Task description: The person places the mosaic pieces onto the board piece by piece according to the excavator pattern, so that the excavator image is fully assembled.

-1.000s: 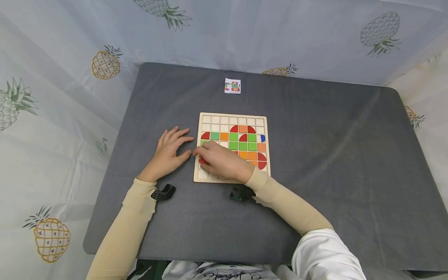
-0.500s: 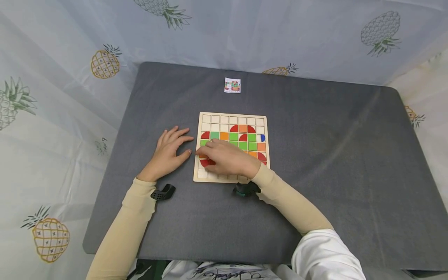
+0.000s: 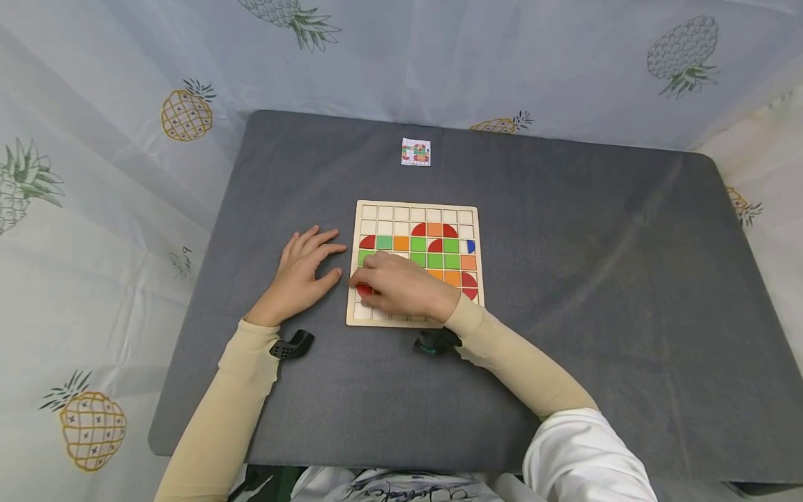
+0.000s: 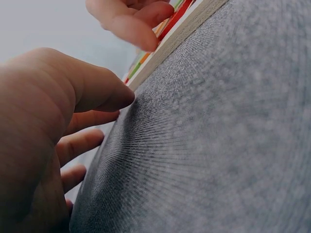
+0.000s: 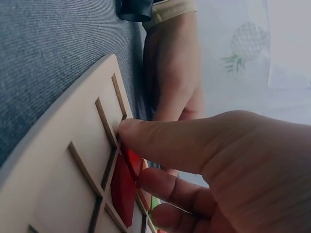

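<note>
A wooden grid board (image 3: 401,213) with coloured tiles lies on the dark table. The right hand (image 3: 408,286) reaches across its lower left part, covering several cells. In the right wrist view, the thumb and curled fingers (image 5: 163,184) of that hand pinch a red tile (image 5: 131,158) with a curved edge. Beside it another red tile (image 5: 123,191) sits in the grid. The left hand (image 3: 301,272) rests on the table to the left of the board, fingers spread and holding nothing. Its thumb lies close to the board's left edge.
Green tiles (image 3: 435,261), an orange tile (image 3: 401,243) and a blue-and-white tile (image 3: 469,246) fill other cells. A small printed pattern card (image 3: 416,152) lies beyond the board. Grey cloth (image 3: 596,279) covers the table; a pineapple-print curtain (image 3: 439,63) hangs behind it.
The right hand shifted slightly right, uncovering two red tiles at the lower left, then came back left over them. The left hand and the board stayed in place.
</note>
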Tool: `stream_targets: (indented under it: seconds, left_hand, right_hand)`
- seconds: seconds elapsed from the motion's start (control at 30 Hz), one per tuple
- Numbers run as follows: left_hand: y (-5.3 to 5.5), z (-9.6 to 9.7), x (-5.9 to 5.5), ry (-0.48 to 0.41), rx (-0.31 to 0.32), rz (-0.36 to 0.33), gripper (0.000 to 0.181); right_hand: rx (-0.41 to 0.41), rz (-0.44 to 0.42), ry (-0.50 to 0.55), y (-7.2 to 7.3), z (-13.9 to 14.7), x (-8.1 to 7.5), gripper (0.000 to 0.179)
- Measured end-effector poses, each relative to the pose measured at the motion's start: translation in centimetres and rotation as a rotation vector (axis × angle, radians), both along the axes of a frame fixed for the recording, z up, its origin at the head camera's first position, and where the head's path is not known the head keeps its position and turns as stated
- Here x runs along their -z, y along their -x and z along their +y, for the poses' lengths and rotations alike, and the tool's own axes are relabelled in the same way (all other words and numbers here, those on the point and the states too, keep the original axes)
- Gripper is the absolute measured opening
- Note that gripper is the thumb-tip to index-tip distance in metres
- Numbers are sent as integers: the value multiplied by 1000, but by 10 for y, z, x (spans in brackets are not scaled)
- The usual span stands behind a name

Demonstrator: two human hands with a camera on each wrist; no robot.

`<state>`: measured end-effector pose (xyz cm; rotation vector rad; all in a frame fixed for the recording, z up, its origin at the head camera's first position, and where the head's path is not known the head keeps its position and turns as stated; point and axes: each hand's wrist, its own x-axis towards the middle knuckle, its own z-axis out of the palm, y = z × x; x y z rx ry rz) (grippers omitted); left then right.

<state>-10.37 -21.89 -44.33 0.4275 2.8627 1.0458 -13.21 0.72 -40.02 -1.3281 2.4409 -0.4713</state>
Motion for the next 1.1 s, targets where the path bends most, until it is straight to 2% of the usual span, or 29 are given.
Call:
stream_targets:
  seconds: [0.13, 0.33, 0.47, 0.6, 0.7, 0.87, 1.1]
  left_hand:
    - [0, 0, 0, 3, -2, 0, 41]
    - [0, 0, 0, 6, -2, 6, 41]
    - [0, 1, 1, 14, -6, 15, 41]
    - [1, 1, 1, 14, -7, 21, 41]
    - [0, 0, 1, 14, -6, 23, 41]
    - [0, 0, 2, 15, -5, 22, 41]
    - [1, 0, 3, 22, -6, 20, 41]
  right_hand:
    - [-9, 11, -13, 1, 2, -3, 23]
    - [0, 9, -59, 7, 11, -13, 30]
    - [-1, -19, -85, 9, 14, -14, 32]
    - [4, -51, -71, 9, 13, -12, 32]
    - [-1, -34, -53, 7, 12, -10, 29]
    - [-52, -21, -1, 4, 9, -7, 20]
    - [-66, -12, 28, 4, 7, -5, 18]
